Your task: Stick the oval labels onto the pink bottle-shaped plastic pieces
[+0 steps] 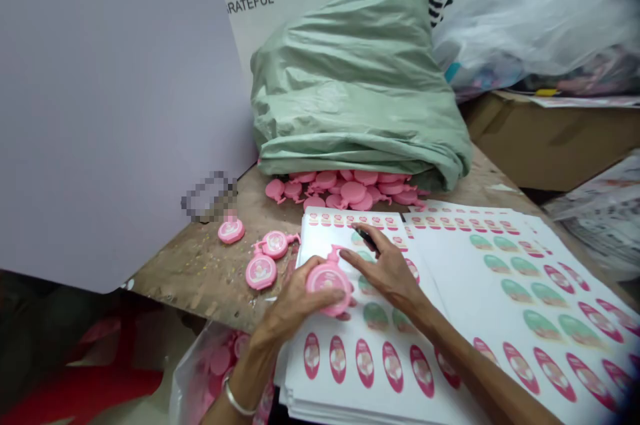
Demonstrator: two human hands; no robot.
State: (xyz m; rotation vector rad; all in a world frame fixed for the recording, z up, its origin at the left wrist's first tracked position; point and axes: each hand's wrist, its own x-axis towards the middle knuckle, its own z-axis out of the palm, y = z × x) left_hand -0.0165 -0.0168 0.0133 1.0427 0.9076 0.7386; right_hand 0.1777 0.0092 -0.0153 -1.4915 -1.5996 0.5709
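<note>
My left hand (300,295) grips a round pink plastic case (329,286) with a small spout on top, its thumb across the front label. Close on the right, my right hand (387,262) has a small dark tool (367,238) between its fingers, with the forefinger near the case's spout. Both hands are over a stack of sticker sheets (350,405) printed with pink ovals and green shapes. Several labelled pink cases (261,272) lie left of the stack. A second pile of sheets (450,278) lies on the right.
A big green sack (350,92) stands at the back, with plain pink cases (353,192) spilling from its mouth. A pale panel (115,112) borders the wooden table (200,278) on the left. Below its front edge hangs a plastic bag (193,372) of pink cases. A cardboard box (555,145) is at right.
</note>
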